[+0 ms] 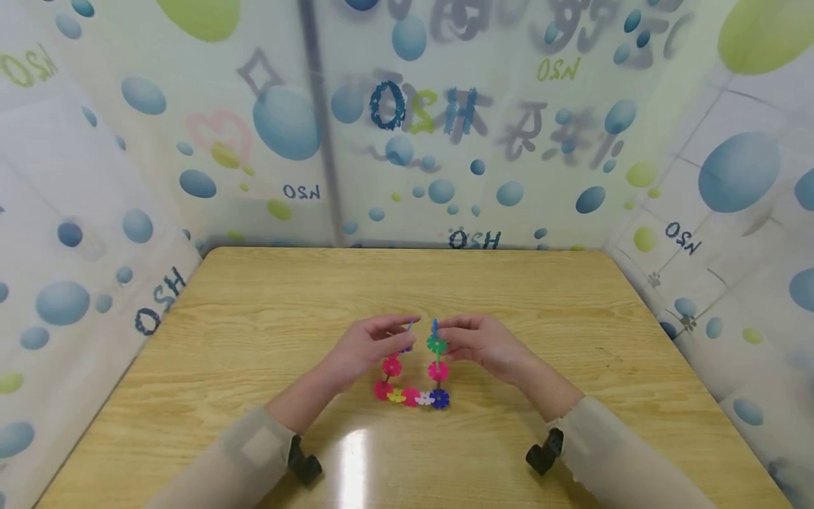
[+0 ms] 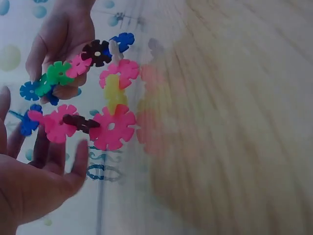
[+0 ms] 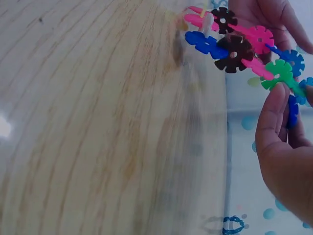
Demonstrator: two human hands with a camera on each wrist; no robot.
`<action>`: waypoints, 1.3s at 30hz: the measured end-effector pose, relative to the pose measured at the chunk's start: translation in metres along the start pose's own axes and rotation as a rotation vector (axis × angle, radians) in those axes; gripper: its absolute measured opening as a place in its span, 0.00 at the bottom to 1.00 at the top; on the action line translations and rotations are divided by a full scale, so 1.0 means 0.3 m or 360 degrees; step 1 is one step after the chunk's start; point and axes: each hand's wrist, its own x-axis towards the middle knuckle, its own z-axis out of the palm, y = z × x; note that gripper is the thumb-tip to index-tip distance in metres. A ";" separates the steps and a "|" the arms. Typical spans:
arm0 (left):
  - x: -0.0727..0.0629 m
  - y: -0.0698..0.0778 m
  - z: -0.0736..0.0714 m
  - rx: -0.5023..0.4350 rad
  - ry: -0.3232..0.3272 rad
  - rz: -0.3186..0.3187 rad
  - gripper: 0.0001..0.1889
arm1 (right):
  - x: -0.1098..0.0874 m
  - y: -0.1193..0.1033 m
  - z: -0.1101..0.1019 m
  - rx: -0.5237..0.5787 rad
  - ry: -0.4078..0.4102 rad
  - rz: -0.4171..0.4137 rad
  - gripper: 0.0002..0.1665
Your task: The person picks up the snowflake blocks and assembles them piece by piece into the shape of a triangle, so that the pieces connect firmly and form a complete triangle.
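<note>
A chain of interlocking plastic snowflake discs (image 1: 411,397), in pink, yellow, white, blue, green and dark brown, hangs as a U shape between two raised hands. My left hand (image 1: 370,346) pinches its left end by the blue discs (image 2: 30,121). At the other end my right hand (image 1: 486,346) grips the chain near a green disc (image 3: 278,74), thumb against it. Blue discs (image 3: 292,111) also show between the right fingers. The two chain ends stand close together but apart in the head view. Part of the left end is hidden behind the left fingers.
A light wooden table (image 1: 286,297) lies beneath the hands. Around it hang pale curtain walls (image 1: 407,205) with blue and green dots and lettering. A small black camera (image 1: 304,463) is strapped to the left wrist, another camera (image 1: 545,452) to the right.
</note>
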 end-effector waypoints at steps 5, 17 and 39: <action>0.010 0.019 0.024 0.0006 0.0042 0.0054 0.24 | -0.007 -0.010 0.009 -0.0193 -0.0017 -0.0056 0.24; 0.017 0.021 0.057 0.0003 0.0048 0.0146 0.20 | -0.020 -0.026 0.026 -0.0355 -0.0054 -0.0112 0.22; 0.015 0.025 0.081 -0.0040 0.0018 0.0178 0.18 | -0.042 -0.067 0.004 -0.0616 0.0144 -0.0295 0.17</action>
